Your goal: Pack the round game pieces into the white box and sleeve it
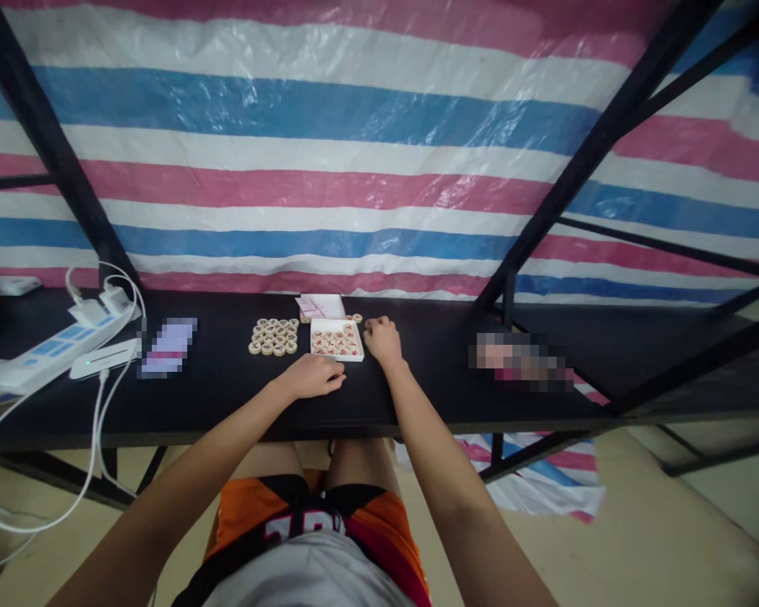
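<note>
A small white box [336,340] with several round wooden game pieces marked in red sits on the black table [228,396]. Left of it lies a group of several loose round pieces [274,335]. My left hand [313,376] rests on the table just in front of the box, fingers curled and flat on the surface. My right hand [383,339] is at the box's right edge with its fingers curled over a piece [373,323] there. Another loose piece [357,318] lies behind the box.
A white lid or card [320,305] lies behind the box. At the left are a white power strip [51,348] with plugs and cables, a white device [104,357] and a blurred flat object [168,346]. A blurred object [522,361] lies to the right. Black frame bars cross overhead.
</note>
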`<state>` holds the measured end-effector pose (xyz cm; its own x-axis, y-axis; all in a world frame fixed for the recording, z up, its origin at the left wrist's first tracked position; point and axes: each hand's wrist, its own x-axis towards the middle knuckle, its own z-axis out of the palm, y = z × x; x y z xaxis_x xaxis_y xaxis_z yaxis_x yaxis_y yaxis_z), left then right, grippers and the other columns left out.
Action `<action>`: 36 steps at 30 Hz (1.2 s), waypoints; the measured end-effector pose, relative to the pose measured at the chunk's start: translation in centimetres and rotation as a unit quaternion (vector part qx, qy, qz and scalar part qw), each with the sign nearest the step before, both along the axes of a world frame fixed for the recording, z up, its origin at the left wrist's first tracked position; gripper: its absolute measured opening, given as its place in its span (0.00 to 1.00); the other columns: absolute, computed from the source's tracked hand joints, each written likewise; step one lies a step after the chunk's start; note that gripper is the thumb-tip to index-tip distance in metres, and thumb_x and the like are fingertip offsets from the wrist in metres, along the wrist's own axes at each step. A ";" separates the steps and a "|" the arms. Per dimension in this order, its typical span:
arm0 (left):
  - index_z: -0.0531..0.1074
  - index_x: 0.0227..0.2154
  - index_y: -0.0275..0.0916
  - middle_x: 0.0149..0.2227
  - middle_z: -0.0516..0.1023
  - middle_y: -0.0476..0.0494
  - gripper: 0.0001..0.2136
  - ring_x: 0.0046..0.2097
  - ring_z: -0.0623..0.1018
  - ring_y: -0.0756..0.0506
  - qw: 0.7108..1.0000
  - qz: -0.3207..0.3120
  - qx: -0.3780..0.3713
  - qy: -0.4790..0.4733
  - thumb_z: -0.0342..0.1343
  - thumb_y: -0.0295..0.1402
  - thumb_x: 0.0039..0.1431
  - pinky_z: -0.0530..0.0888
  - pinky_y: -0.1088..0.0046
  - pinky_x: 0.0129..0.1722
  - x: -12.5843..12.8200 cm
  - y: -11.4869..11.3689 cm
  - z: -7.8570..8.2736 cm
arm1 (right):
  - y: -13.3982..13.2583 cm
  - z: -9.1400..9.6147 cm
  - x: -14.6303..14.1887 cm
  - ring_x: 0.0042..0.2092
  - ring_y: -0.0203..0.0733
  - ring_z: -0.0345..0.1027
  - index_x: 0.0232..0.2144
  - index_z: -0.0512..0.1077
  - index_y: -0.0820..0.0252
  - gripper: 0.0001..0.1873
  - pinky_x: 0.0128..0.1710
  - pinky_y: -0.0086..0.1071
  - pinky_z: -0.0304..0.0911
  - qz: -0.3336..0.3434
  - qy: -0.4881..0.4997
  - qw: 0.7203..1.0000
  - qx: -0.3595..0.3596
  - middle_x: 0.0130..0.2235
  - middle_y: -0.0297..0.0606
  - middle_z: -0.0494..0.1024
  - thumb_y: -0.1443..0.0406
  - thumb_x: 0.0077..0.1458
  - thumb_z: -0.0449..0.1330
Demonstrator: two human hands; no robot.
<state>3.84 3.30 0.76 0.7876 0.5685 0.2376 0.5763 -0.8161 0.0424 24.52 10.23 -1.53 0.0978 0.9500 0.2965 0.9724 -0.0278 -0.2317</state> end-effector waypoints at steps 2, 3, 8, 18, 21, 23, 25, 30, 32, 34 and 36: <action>0.69 0.26 0.38 0.28 0.75 0.48 0.12 0.31 0.74 0.50 1.000 -0.001 -0.002 0.000 0.47 0.34 0.62 0.62 0.76 0.29 0.0 0.0 0.0 | -0.2 0.2 0.1 0.49 0.48 0.63 0.44 0.70 0.59 0.13 0.43 0.35 0.60 -0.016 0.007 1.000 -0.002 0.48 0.46 0.70 0.65 0.57 0.52; 0.69 0.26 0.38 0.28 0.75 0.48 0.12 0.31 0.74 0.50 1.000 -0.002 -0.003 -0.001 0.47 0.34 0.62 0.62 0.76 0.29 0.0 0.0 0.0 | -0.3 0.2 0.1 0.48 0.48 0.64 0.43 0.70 0.59 0.12 0.43 0.35 0.60 -0.020 0.010 1.000 -0.006 0.47 0.46 0.71 0.65 0.57 0.52; 0.69 0.26 0.38 0.28 0.76 0.48 0.12 0.31 0.74 0.50 1.000 -0.003 -0.004 -0.003 0.46 0.34 0.62 0.62 0.76 0.28 0.0 0.1 -0.2 | -0.3 0.1 0.5 0.43 0.45 0.68 0.39 0.69 0.59 0.09 0.41 0.33 0.58 -0.018 0.041 0.999 0.001 0.41 0.43 0.75 0.65 0.59 0.51; 0.69 0.26 0.39 0.27 0.75 0.50 0.11 0.29 0.73 0.50 1.000 -0.003 0.010 -0.007 0.47 0.34 0.62 0.60 0.75 0.27 -0.1 0.2 -0.6 | 0.6 2.4 -2.9 0.42 0.43 0.68 0.39 0.71 0.57 0.10 0.40 0.29 0.57 0.158 0.027 0.985 0.066 0.36 0.39 0.77 0.61 0.59 0.54; 0.69 0.26 0.39 0.27 0.75 0.49 0.11 0.30 0.73 0.50 1.000 -0.003 0.008 -0.006 0.47 0.34 0.62 0.60 0.76 0.27 -0.1 0.2 -0.6 | 1.1 3.1 -4.1 0.42 0.43 0.68 0.39 0.73 0.58 0.09 0.40 0.29 0.57 0.189 -0.007 0.982 0.023 0.37 0.40 0.77 0.62 0.58 0.55; 0.70 0.27 0.39 0.27 0.75 0.49 0.11 0.30 0.73 0.50 1.000 -0.003 0.004 -0.007 0.47 0.34 0.62 0.61 0.76 0.27 -0.1 0.2 -0.5 | 1.4 3.1 -4.4 0.42 0.42 0.68 0.38 0.73 0.58 0.09 0.40 0.29 0.57 0.200 -0.022 0.979 0.003 0.39 0.40 0.77 0.63 0.58 0.55; 0.70 0.27 0.39 0.27 0.75 0.49 0.11 0.30 0.73 0.50 1.000 -0.001 0.001 -0.008 0.47 0.34 0.62 0.60 0.76 0.27 -0.1 0.2 -0.5 | 1.6 2.8 -4.5 0.42 0.42 0.68 0.37 0.74 0.58 0.09 0.40 0.29 0.57 0.209 -0.028 0.977 0.000 0.40 0.40 0.77 0.65 0.58 0.55; 0.70 0.27 0.39 0.27 0.75 0.49 0.11 0.30 0.73 0.50 1.000 0.000 -0.002 -0.002 0.47 0.34 0.62 0.61 0.76 0.27 -0.1 0.2 -0.5 | 2.0 1.6 -3.9 0.42 0.41 0.66 0.36 0.75 0.60 0.10 0.44 0.30 0.57 0.221 -0.021 0.975 0.030 0.41 0.41 0.76 0.65 0.57 0.54; 0.70 0.27 0.39 0.27 0.75 0.49 0.11 0.30 0.73 0.50 1.000 0.001 -0.002 0.000 0.47 0.35 0.62 0.61 0.75 0.27 -0.1 0.2 -0.5 | 2.1 1.2 -3.5 0.43 0.42 0.65 0.35 0.76 0.60 0.11 0.47 0.30 0.57 0.223 -0.009 0.974 0.035 0.43 0.42 0.75 0.64 0.57 0.54; 0.70 0.27 0.39 0.27 0.75 0.49 0.11 0.29 0.73 0.50 1.000 0.003 -0.001 0.001 0.47 0.35 0.62 0.60 0.76 0.27 -0.1 0.2 -0.5 | 2.3 0.9 -3.1 0.45 0.42 0.64 0.34 0.77 0.61 0.12 0.49 0.32 0.56 0.219 0.005 0.975 0.040 0.46 0.42 0.74 0.64 0.57 0.54; 0.70 0.27 0.39 0.27 0.75 0.49 0.12 0.29 0.73 0.50 1.000 0.005 0.000 0.001 0.46 0.35 0.62 0.60 0.76 0.27 -0.1 0.2 -0.5 | 2.4 0.6 -2.8 0.46 0.42 0.64 0.32 0.77 0.61 0.12 0.50 0.32 0.56 0.216 0.021 0.975 0.045 0.47 0.43 0.73 0.63 0.57 0.54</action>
